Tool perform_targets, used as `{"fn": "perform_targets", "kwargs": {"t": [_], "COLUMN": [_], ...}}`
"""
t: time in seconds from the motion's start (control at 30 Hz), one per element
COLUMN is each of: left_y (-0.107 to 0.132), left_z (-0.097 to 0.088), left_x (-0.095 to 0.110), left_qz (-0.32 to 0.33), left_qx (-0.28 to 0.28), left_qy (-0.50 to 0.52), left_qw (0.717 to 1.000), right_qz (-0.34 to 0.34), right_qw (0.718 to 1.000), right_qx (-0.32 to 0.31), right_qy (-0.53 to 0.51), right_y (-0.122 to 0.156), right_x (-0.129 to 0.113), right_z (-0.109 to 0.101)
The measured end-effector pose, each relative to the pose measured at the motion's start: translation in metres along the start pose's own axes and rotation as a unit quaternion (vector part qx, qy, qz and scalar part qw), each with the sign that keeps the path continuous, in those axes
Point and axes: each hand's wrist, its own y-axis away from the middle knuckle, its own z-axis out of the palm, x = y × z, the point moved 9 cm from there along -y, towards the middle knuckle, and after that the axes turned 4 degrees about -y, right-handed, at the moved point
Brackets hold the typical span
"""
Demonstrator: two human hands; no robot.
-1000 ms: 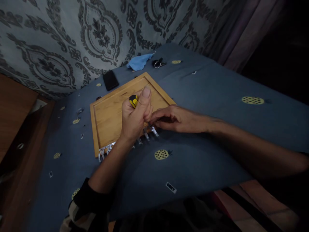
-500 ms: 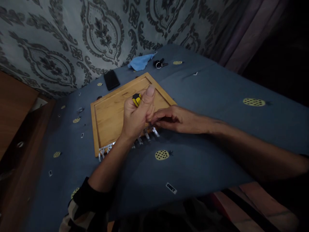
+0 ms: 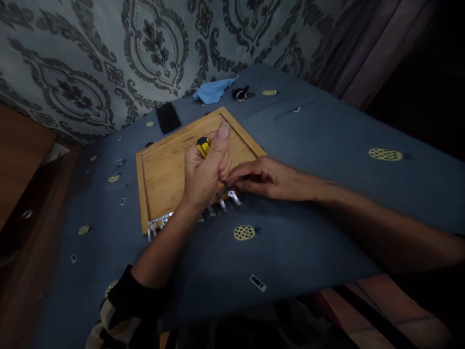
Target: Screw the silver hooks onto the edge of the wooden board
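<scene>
My left hand [image 3: 205, 169] is wrapped round a screwdriver, whose yellow and black handle [image 3: 203, 146] pokes out above the fist, thumb up. Its lower part is mostly hidden by the fingers. Under the fist lies a framed wooden board [image 3: 163, 169], tilted on the table. Along its near edge runs a row of shiny metal hooks [image 3: 222, 201], partly covered by my left forearm. My right hand [image 3: 271, 178] has its thumb and fingertips pinched together at that edge, just below the left fist and beside the end hook. What sits between those fingertips is too small to tell.
A blue-grey cloth with pineapple prints [image 3: 298, 228] covers the table. Behind the board lie a black phone [image 3: 168, 118], a blue rag [image 3: 214, 91] and a small black item with a ring [image 3: 242, 93]. A patterned wall [image 3: 156, 43] borders the far side.
The view has shifted slightly. Both hands keep their places at the board's near edge, with the left fist still round the screwdriver and hardly turned.
</scene>
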Motion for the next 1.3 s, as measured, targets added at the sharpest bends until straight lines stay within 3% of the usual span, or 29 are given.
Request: {"fn": "perform_targets", "kwargs": {"t": [0.33,0.5,0.67,0.8,0.97,1.1,1.3], "left_y": [0.002,0.002,0.001,0.001,0.005,0.010,0.014], "left_z": [-0.001,0.012,0.019,0.015,0.016,0.019,0.012], "left_x": [0.000,0.006,0.001,0.001,0.013,0.022,0.027], "left_qz": [0.022,0.051,0.021,0.020,0.065,0.076,0.066], "left_qx": [0.002,-0.068,-0.144,-0.155,-0.167,-0.138,-0.015], "left_qy": [0.001,-0.012,-0.041,-0.064,-0.153,-0.208,-0.116], "left_qw": [1.000,0.996,0.989,0.986,0.972,0.965,0.991], "right_qz": [-0.006,-0.005,-0.001,0.001,-0.007,-0.005,0.008], "right_qw": [1.000,0.999,0.998,0.996,0.994,0.995,0.995], "right_qx": [0.006,0.015,0.037,0.058,0.090,0.094,0.084], "right_qy": [-0.010,-0.028,-0.059,-0.061,-0.054,-0.041,-0.053], "right_y": [0.000,0.001,0.001,0.000,-0.002,-0.002,-0.002], "right_x": [0.001,0.001,-0.001,-0.001,0.002,0.003,0.003], "right_z": [-0.001,-0.001,-0.001,-0.002,-0.003,-0.003,-0.002]}}
